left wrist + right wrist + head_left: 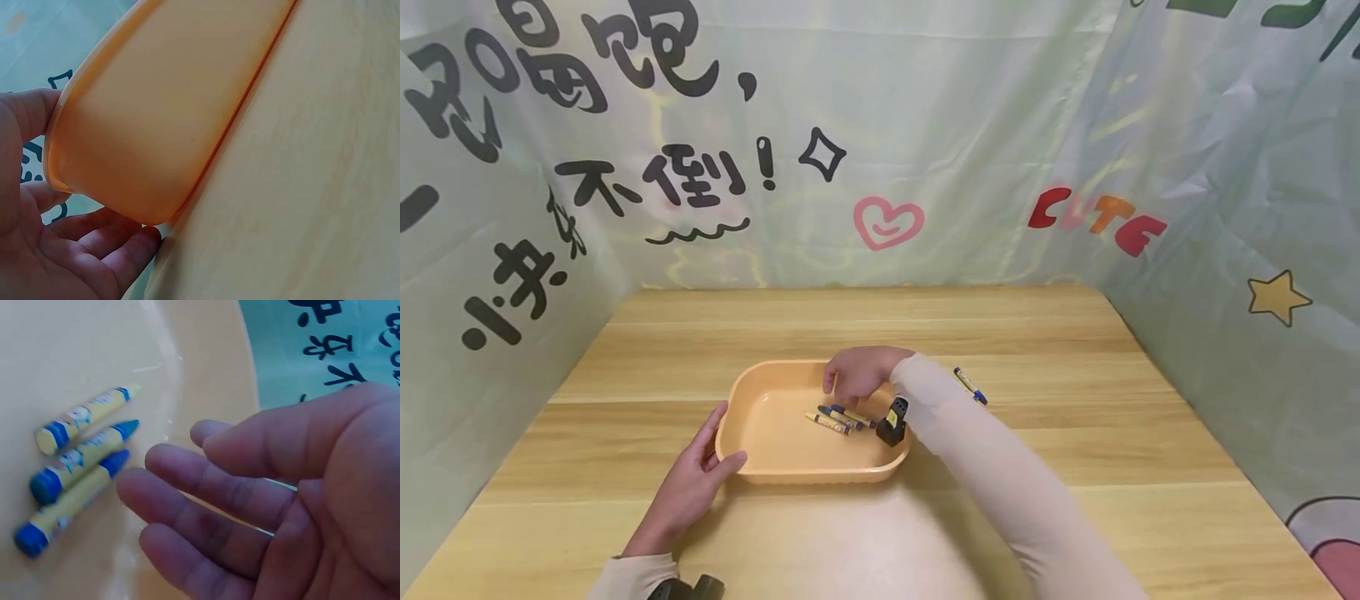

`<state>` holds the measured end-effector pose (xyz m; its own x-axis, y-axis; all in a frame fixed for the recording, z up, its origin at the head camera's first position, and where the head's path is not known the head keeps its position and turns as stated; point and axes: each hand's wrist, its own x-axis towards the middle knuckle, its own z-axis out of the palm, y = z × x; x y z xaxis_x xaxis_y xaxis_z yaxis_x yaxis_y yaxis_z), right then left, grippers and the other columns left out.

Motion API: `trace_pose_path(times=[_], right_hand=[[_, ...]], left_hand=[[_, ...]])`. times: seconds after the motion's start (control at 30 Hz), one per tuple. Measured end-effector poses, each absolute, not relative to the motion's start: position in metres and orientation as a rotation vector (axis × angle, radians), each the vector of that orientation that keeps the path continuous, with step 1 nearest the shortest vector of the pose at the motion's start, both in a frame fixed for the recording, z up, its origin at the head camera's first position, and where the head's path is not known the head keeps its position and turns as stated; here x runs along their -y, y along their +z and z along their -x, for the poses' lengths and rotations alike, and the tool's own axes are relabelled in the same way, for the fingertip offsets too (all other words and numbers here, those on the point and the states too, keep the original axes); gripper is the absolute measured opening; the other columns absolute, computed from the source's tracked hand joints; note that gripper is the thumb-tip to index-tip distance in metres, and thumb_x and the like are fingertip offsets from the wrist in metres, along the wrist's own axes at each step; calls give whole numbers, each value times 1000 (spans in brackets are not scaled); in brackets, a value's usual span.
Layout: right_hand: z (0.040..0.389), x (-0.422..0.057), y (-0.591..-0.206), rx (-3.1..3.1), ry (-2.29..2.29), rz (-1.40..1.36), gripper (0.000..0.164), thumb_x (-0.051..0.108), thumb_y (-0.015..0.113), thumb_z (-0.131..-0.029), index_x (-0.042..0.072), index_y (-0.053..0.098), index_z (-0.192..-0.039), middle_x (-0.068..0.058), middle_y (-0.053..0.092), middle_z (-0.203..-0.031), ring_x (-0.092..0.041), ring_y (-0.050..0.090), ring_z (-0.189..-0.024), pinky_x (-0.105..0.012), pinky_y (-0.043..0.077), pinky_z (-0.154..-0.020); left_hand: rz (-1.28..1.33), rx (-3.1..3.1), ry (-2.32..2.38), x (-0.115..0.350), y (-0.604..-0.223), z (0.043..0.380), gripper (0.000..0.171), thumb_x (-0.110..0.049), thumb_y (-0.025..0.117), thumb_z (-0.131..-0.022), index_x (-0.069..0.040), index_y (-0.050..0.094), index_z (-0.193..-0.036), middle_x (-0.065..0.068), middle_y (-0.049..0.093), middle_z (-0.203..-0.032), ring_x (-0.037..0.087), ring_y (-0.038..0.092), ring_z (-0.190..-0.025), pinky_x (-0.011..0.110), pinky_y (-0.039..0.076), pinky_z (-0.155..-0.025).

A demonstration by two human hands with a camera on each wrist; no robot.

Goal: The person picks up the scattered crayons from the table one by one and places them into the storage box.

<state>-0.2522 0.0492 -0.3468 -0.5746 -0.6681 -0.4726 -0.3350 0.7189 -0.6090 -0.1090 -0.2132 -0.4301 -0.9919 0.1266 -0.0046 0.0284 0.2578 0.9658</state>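
A peach plastic tray [812, 477] stands on the wooden table. My left hand [688, 479] grips its left end, thumb over the rim and the other fingers along the outer wall. Three crayons in paper wrappers lie side by side in the tray: a yellow crayon [84, 419], a teal crayon [84, 459] and a blue crayon [75, 503]. Over the tray's far right part is my right hand [863, 372], fingers loosely bent and apart, holding nothing. In the right wrist view its fingertips are close to the crayons' pointed ends.
Another crayon [970, 386], with a blue end, lies on the table [1060, 442] just right of the tray, beside the right sleeve [992, 467]. Printed fabric [970, 150] hangs along the table's back and both sides.
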Motion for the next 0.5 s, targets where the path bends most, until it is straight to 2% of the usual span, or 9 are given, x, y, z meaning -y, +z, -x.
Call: trace_pose_path(times=[0.13,0.3,0.5], right_hand=[[255,-61,-339,-2200,-700,738,27,4,58,-93,0,59,-120,-7,65,-105,-21,68,-90,-33,54,-75],[259,-75,-335,-2177,-830,738,27,5,57,-96,-4,57,-121,-14,64,-113,-25,68,-91,-34,53,-73],[262,-98,-332,-2181,-928,705,26,6,56,-96,-4,57,-121,-20,63,-117,-25,67,-91,-36,53,-75]], left_hand=[[-154,-2414,1871,213,-430,110,81,-16,62,-96,-12,8,-157,26,17,-156,37,39,-131,13,44,-88],[-155,-2404,1882,214,-431,110,81,-15,61,-97,-13,8,-157,25,17,-157,36,39,-131,13,44,-88],[-154,-2404,1881,214,-431,110,81,-16,62,-97,-13,8,-157,25,17,-156,37,40,-130,13,44,-87]])
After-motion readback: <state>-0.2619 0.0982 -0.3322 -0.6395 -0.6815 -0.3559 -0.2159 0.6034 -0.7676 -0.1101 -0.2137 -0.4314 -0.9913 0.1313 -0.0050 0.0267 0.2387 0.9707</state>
